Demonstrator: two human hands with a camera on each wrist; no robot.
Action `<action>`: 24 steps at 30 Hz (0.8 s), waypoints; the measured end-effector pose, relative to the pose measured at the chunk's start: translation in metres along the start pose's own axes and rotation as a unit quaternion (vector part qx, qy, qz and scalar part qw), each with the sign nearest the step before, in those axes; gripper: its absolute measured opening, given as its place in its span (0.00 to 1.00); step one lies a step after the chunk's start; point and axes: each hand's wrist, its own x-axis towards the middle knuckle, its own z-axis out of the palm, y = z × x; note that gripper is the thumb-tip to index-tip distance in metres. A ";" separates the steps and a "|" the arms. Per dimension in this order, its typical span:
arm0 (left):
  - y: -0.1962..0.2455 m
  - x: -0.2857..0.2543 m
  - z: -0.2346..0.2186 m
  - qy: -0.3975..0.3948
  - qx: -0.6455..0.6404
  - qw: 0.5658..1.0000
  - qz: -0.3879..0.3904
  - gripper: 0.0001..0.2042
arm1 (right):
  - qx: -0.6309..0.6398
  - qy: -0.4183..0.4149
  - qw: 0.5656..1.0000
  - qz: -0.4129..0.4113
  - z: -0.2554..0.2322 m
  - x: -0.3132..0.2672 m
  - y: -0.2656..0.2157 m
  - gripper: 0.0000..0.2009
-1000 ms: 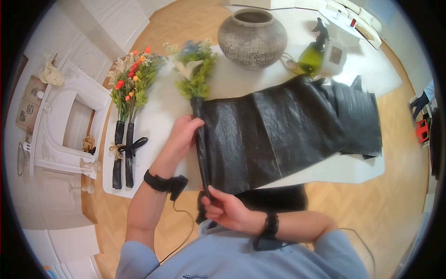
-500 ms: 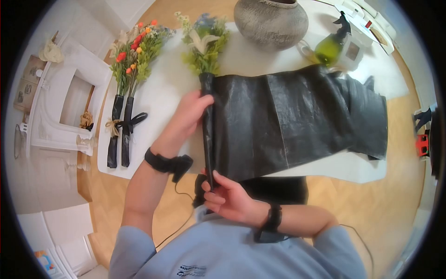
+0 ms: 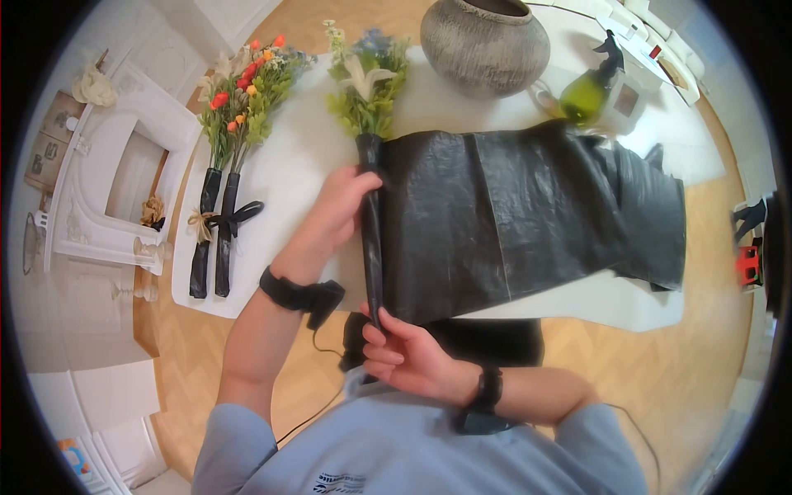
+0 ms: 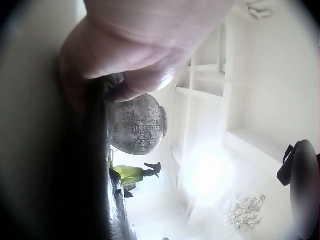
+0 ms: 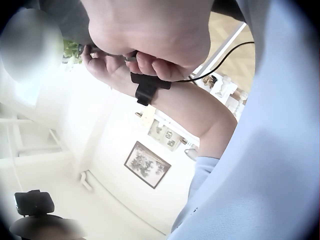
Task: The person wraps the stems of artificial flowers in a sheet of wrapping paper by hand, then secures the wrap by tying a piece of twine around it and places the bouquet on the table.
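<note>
A bunch of artificial flowers [image 3: 367,87] with a white lily and green leaves lies on the table, its stems hidden inside the rolled left edge of a black plastic sheet [image 3: 445,223]. My left hand [image 3: 338,206] grips that roll just below the leaves, thumb on top. At the near end, my right hand [image 3: 412,355] pinches the roll's narrow tip between thumb and fingers. The left wrist view shows the left hand [image 4: 130,55] curled over the sheet's dark edge. Curled fingers of the right hand [image 5: 150,35] fill the top of the right wrist view.
Two wrapped flower bunches [image 3: 239,107] with black-covered stems and bows lie on the left of the white table [image 3: 577,312]. Behind the sheet stand a grey textured pot [image 3: 487,49] and a green spray bottle [image 3: 584,99]. A cable [image 3: 309,417] trails from my left wrist.
The head view has shifted, so the table and flowers sit higher in it and slightly to the side. Both hands keep their hold on the black roll, which looks much the same.
</note>
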 end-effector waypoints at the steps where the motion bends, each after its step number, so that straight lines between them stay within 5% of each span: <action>1: -0.001 0.001 -0.003 -0.007 -0.002 1.000 -0.008 0.08 | 0.015 -0.001 1.000 0.002 0.001 -0.001 0.000 0.15; 9: -0.002 -0.001 -0.006 -0.051 -0.085 0.994 -0.052 0.09 | 0.063 -0.055 0.996 0.001 -0.012 -0.002 0.004 0.14; 19: -0.007 -0.004 -0.002 -0.042 -0.042 0.998 0.027 0.12 | 0.015 -0.018 0.999 0.024 0.002 -0.006 0.006 0.20; 24: -0.008 -0.004 -0.006 0.002 -0.013 0.998 0.067 0.12 | -0.023 -0.062 0.997 0.044 -0.006 -0.003 0.004 0.19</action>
